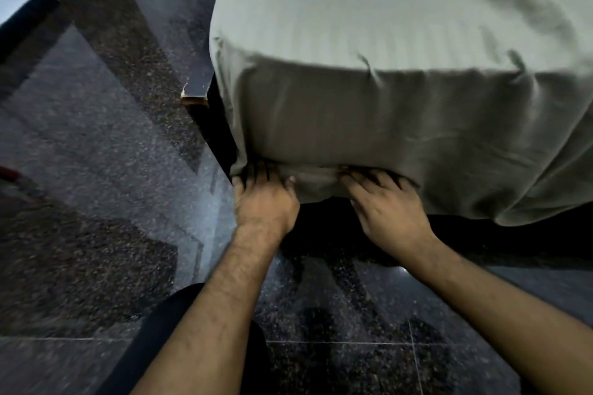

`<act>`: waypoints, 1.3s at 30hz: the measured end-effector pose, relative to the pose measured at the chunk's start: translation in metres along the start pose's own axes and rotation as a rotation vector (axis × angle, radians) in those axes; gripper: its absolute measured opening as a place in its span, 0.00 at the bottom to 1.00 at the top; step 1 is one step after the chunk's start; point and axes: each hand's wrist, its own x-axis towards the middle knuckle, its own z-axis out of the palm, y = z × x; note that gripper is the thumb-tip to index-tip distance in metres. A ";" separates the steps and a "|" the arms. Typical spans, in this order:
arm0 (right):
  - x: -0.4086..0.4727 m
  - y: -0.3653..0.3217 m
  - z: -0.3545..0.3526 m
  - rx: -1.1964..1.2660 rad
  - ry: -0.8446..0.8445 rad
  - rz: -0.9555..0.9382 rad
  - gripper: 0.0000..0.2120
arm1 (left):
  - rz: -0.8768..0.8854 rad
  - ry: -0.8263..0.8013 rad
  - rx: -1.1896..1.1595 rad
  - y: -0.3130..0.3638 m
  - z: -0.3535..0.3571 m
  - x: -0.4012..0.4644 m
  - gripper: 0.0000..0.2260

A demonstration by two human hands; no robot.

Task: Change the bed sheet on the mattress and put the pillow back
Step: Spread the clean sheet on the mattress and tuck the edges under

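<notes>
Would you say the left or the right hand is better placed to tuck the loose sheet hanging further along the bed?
Probably the right hand: it presses the sheet beside the untucked drape, while the left hand is at the corner.

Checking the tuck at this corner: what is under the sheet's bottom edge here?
Both the left hand and right hand have fingertips pushed under the sheet. Below is dark shadow and floor. The mattress itself is fully covered.

Pale grey-green bed sheet (369, 42) with faint woven stripes, spread over the mattress top and hanging down its near side, wrinkled along the top edge, lower hem bunched at the bottom near the left corner, looser folds drooping to the right
</notes>
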 end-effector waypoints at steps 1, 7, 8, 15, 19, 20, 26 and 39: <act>-0.002 -0.001 0.001 -0.012 -0.002 -0.007 0.26 | 0.006 0.010 -0.004 0.003 0.000 0.002 0.28; 0.011 -0.025 -0.005 0.136 0.071 -0.234 0.27 | 0.056 -0.003 -0.001 0.007 -0.004 0.006 0.26; 0.016 -0.031 -0.006 0.195 0.036 -0.256 0.28 | 0.058 -0.012 -0.003 0.006 -0.009 0.004 0.26; 0.049 -0.052 0.002 0.392 -0.087 -0.084 0.31 | -0.018 -0.061 -0.193 -0.006 -0.021 0.012 0.13; 0.066 -0.054 0.010 0.303 -0.134 0.004 0.26 | -0.025 0.028 -0.395 -0.007 -0.037 0.007 0.13; 0.069 -0.055 0.012 0.269 -0.154 0.017 0.26 | 0.007 0.040 -0.379 -0.006 -0.035 0.006 0.14; 0.090 -0.049 0.007 0.315 -0.269 -0.021 0.26 | 0.194 -0.062 -0.051 -0.005 0.003 0.014 0.34; 0.058 -0.004 0.012 0.190 -0.258 0.081 0.35 | -0.029 -0.053 -0.361 0.011 -0.016 0.017 0.10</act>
